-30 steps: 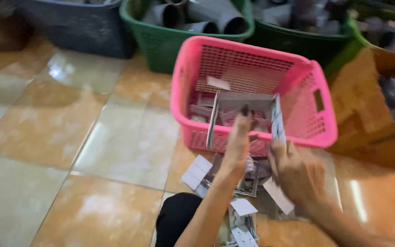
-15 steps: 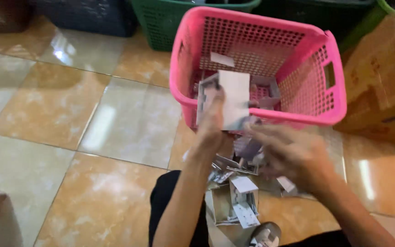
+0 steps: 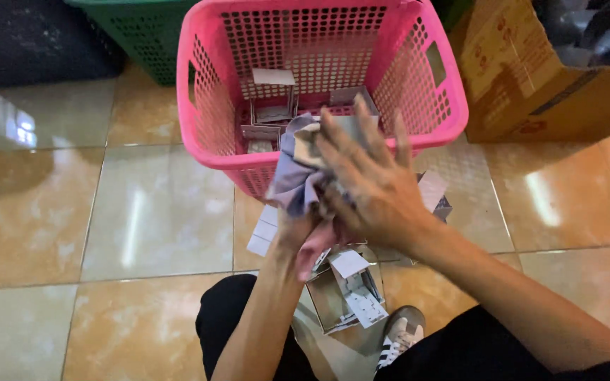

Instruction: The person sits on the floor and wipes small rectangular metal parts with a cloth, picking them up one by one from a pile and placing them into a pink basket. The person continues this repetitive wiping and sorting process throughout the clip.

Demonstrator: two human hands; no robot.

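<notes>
My left hand (image 3: 292,229) is closed around a grey cloth (image 3: 289,176) that wraps a flat grey metal piece (image 3: 356,124); most of that hand is hidden under the cloth. My right hand (image 3: 372,185) lies flat over the cloth and the piece, fingers spread and pointing away from me. Both hands hover just in front of a pink perforated plastic basket (image 3: 202,106), which holds several folded metal brackets (image 3: 273,95).
More grey metal pieces (image 3: 347,289) lie on the tiled floor between my knees, beside my shoe (image 3: 402,335). A cardboard box (image 3: 531,77) stands at the right, a green basket (image 3: 151,35) and a dark basket (image 3: 30,42) behind at the left.
The metal piece held up in my left hand is now wrapped in the cloth. My right hand has come over on top of it. The view has tilted closer to the pink basket.
</notes>
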